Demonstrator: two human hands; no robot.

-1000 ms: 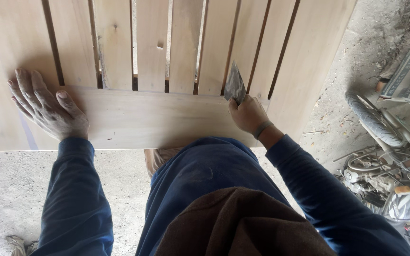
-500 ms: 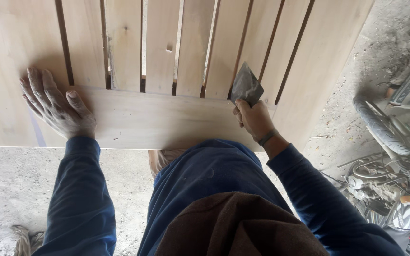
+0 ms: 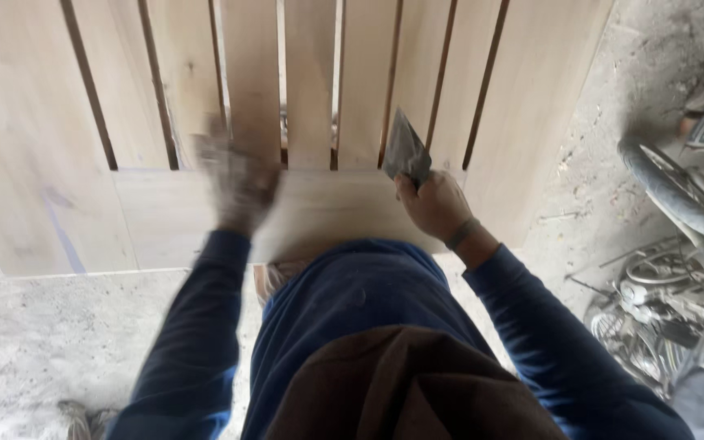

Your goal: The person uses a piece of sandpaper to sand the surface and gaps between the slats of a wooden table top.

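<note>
Just right of centre in the frame, the scraper [image 3: 407, 153] is where the action is: a wide, flat, dark metal blade, tilted and pointing up, its tip at the spot where a vertical slat meets the horizontal cross board [image 3: 327, 216]. The right hand [image 3: 433, 204] is closed round the handle, fingers curled tight, with a band on the wrist.

The left hand [image 3: 242, 183] sits left of centre over the same cross board, near the bottom ends of the slats. It's too blurred to say if the fingers are spread or together, or whether it's actually pressing on the wood.

All of this is on a pale slatted wooden panel [image 3: 311, 81] lying flat, filling the upper two thirds of the view, with dark gaps between the slats and a faint bluish streak at lower left.

My read: this is the scraping or filling pass along the slat joints, with plenty of joints to either side. A clean stroke here calls for the blade held low and flat against the seam, and the free hand steadying the panel.

Around it, dusty concrete floor [image 3: 42, 342] bottom left, and a bicycle tyre [image 3: 670, 191] plus a heap of metal scrap [image 3: 645, 301] on the right edge.
</note>
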